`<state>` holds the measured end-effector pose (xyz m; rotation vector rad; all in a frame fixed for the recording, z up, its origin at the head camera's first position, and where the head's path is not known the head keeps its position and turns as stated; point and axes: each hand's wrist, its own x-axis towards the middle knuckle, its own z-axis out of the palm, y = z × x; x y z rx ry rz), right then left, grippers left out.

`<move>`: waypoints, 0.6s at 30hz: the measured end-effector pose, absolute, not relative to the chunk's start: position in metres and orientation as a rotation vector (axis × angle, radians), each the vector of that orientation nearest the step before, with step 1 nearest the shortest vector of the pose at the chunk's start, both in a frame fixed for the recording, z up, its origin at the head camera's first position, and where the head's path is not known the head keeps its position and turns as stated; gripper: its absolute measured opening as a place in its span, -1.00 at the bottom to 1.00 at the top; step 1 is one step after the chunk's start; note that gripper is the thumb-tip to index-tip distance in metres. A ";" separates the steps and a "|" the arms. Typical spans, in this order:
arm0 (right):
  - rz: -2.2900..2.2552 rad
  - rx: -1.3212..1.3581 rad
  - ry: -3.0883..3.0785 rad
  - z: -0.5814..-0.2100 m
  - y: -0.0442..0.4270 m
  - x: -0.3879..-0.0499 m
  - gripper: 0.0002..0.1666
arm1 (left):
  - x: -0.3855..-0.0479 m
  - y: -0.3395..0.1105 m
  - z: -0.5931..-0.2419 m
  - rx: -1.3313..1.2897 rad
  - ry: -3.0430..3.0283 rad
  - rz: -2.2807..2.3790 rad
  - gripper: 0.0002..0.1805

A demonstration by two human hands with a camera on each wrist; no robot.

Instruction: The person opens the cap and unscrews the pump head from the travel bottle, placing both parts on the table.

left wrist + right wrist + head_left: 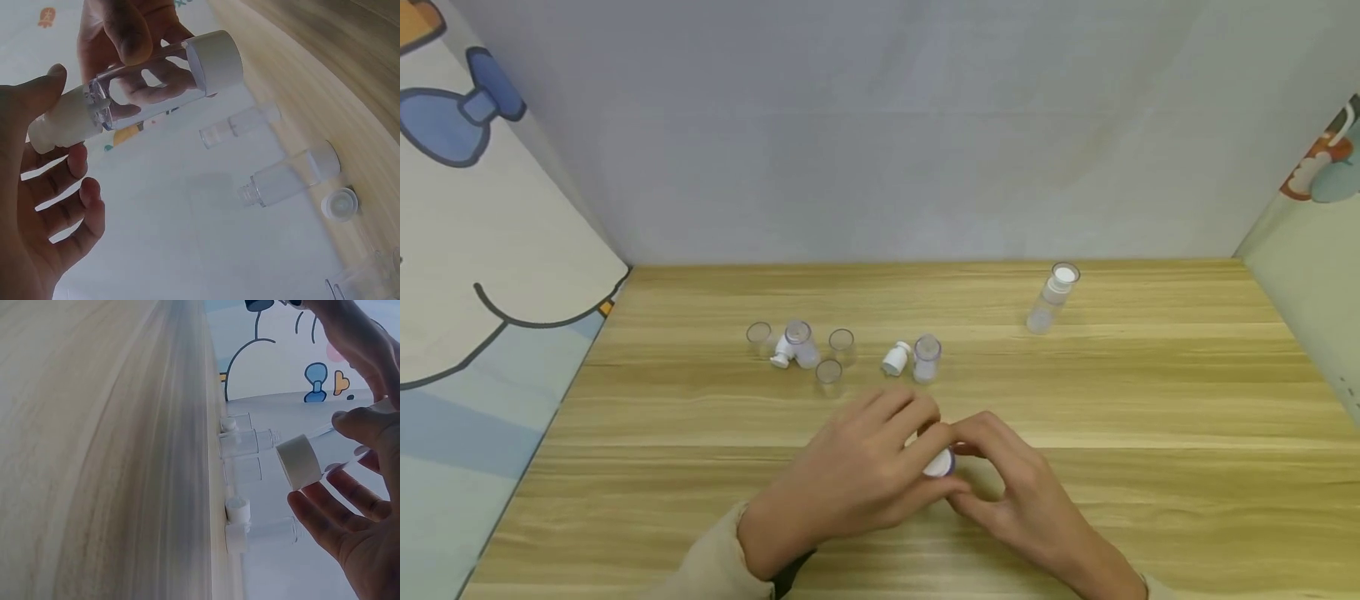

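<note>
My left hand (865,471) pinches a white pump top (67,122) between thumb and fingers, at the neck of a clear bottle (156,81). The other fingers of that hand are loosely bent. Around the bottle's clear body curl the thumb and fingers of my right hand (1030,500). In the right wrist view the bottle's white base (299,462) points away from the palm. The bottle is held above the table, and in the head view the hands mostly cover it. Whether the pump top is fully seated cannot be seen.
Beyond the hands stands an open clear bottle (927,367), beside a loose white pump top (896,359). Further left are another clear bottle (806,352), a white pump top (782,353) and several clear covers (829,373). A capped bottle (1048,304) stands at the back right.
</note>
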<state>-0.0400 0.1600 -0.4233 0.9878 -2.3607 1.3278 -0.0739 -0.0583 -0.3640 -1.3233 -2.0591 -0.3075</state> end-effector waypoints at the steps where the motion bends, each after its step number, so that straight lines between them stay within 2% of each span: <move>1: 1.333 0.988 -2.364 -0.423 0.160 -0.040 -0.46 | -0.074 -0.058 -0.365 -1.307 -2.055 -0.281 -0.58; 5: 1.337 0.982 -2.356 -0.423 0.159 -0.040 -0.42 | -0.074 -0.056 -0.366 -1.282 -2.078 -0.253 -0.38; 9: 1.364 0.988 -2.313 -0.424 0.159 -0.040 -0.42 | -0.074 -0.056 -0.363 -1.424 -2.150 -0.508 -0.28; 14: 1.416 0.977 -2.300 -0.425 0.162 -0.040 -0.44 | -0.075 -0.061 -0.359 -1.689 -2.152 -1.020 -0.35; 18: 1.381 0.995 -2.291 -0.425 0.162 -0.040 -0.45 | -0.079 -0.068 -0.359 -1.764 -2.119 -1.195 -0.45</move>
